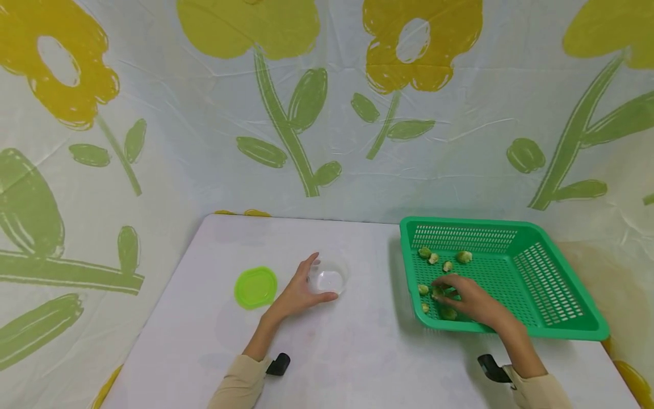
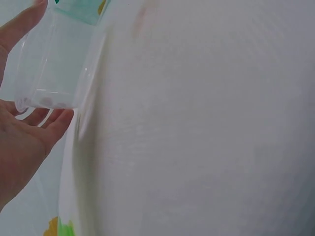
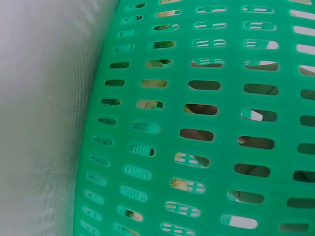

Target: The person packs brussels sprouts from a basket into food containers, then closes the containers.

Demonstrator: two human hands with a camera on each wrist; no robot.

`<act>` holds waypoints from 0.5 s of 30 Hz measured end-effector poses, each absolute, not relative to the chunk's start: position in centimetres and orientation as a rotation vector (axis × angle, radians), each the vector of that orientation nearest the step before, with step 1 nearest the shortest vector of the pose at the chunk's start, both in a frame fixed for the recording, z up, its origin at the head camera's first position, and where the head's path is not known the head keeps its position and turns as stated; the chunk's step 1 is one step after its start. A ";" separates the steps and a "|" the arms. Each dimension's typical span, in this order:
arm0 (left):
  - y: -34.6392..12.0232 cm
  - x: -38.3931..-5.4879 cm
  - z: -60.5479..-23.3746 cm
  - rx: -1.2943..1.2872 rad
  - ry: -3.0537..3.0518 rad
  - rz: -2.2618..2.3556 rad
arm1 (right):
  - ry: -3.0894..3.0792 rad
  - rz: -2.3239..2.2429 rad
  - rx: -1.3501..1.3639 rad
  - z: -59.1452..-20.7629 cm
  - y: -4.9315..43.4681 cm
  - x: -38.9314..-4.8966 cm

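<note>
A clear plastic container (image 1: 328, 279) stands on the table, and my left hand (image 1: 298, 292) holds it from the left side, thumb in front and fingers behind. The left wrist view shows the same container (image 2: 59, 61) between thumb and fingers. Inside the green plastic basket (image 1: 531, 335), my right hand (image 1: 472, 301) reaches down and pinches a Brussels sprout (image 1: 437, 292) near the basket's left side. Several more Brussels sprouts (image 1: 464, 257) lie around it on the basket floor. From the right wrist, the slotted basket wall (image 3: 167, 115) hides most of that hand.
A bright green lid (image 1: 255, 288) lies flat on the white table (image 1: 347, 352), left of the container. The basket fills the table's right side, with raised walls all round. Behind the table hangs a flower-printed sheet (image 1: 204, 113).
</note>
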State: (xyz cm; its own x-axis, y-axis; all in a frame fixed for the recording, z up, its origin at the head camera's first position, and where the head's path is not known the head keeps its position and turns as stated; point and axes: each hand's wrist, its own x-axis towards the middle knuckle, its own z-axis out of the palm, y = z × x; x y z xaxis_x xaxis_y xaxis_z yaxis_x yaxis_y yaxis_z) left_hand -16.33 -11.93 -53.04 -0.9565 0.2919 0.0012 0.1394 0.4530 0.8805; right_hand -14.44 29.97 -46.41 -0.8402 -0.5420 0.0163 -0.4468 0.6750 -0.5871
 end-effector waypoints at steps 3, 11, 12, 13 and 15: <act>-11.9 -16.3 -53.1 0.366 2.535 1.550 | 2.729 -0.873 -0.845 -46.7 30.1 -14.6; -11.8 -16.2 -53.1 0.342 2.526 1.565 | 2.762 -0.814 -0.846 -47.1 29.9 -15.0; -11.8 -16.1 -53.2 0.339 2.523 1.569 | 2.765 -0.816 -0.842 -47.1 29.9 -15.1; -11.8 -16.1 -53.2 0.334 2.521 1.571 | 2.767 -0.814 -0.842 -47.2 29.9 -15.1; -11.8 -16.1 -53.2 0.326 2.519 1.576 | 2.774 -0.810 -0.845 -47.2 29.9 -15.1</act>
